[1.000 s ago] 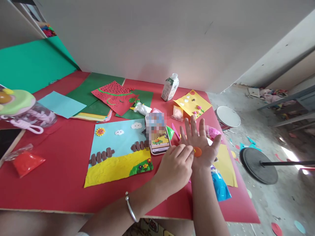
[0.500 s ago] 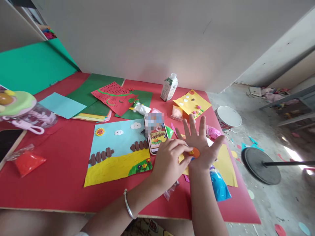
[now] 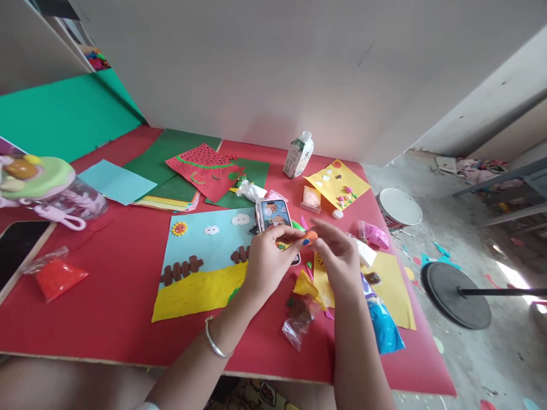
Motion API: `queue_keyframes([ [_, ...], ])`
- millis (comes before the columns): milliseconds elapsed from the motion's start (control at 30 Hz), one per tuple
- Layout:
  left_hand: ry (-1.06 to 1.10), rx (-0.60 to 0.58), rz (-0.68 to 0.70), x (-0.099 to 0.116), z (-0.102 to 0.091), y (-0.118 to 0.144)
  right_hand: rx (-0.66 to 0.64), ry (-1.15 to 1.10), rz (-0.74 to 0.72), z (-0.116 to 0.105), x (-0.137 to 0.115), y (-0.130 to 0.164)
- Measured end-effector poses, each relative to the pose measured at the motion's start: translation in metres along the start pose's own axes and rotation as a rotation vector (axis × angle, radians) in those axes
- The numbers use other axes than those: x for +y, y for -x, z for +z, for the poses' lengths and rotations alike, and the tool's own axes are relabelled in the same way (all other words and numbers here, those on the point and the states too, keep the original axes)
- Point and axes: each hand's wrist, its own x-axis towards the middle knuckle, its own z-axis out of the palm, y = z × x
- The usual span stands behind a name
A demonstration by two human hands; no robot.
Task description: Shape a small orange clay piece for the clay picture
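Between the fingertips of both hands is a small flattened piece of orange clay. My left hand, with a silver bangle on its wrist, pinches it from the left. The curled fingers of my right hand hold its right side. Under the left hand lies a clay picture with a sun, clouds, brown fences and a yellow field; the hand hides its right part. Just behind the fingers, a phone shows a similar picture, partly covered. A yellow sheet lies beneath the right forearm.
Clay bags lie around: red, blue and pink. A carton stands at the back by the wall. At left are a lidded cup and a dark tablet-like slab. A drum sits on the floor.
The right hand was spread palm up with the orange clay on it; its fingers have now curled in. The clay has come off the palm and is between both hands' fingertips, farther left.
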Motion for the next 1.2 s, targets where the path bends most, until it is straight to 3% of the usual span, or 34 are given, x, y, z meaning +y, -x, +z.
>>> queue_keyframes([
  [67,0.027,-0.016,-0.02,-0.002,-0.004,-0.002,-0.005,0.079,0.026,0.0,-0.001,0.002],
  [200,0.087,-0.026,-0.03,-0.005,-0.006,-0.005,0.113,0.111,0.016,0.001,-0.002,0.002],
  [367,0.2,-0.15,-0.091,-0.007,-0.005,-0.006,0.193,0.064,-0.037,0.002,0.001,0.0],
  [567,-0.079,-0.015,0.102,-0.004,-0.008,-0.006,0.057,0.006,0.005,0.003,0.004,0.003],
  [733,0.139,-0.022,-0.04,-0.008,-0.009,-0.007,-0.114,0.017,-0.051,0.009,0.0,0.006],
  [1000,0.216,-0.032,-0.123,-0.014,-0.007,-0.01,0.087,0.085,-0.03,0.004,0.0,0.003],
  [1200,0.179,-0.275,-0.116,-0.015,-0.008,-0.009,0.192,-0.024,-0.047,0.004,0.005,0.001],
])
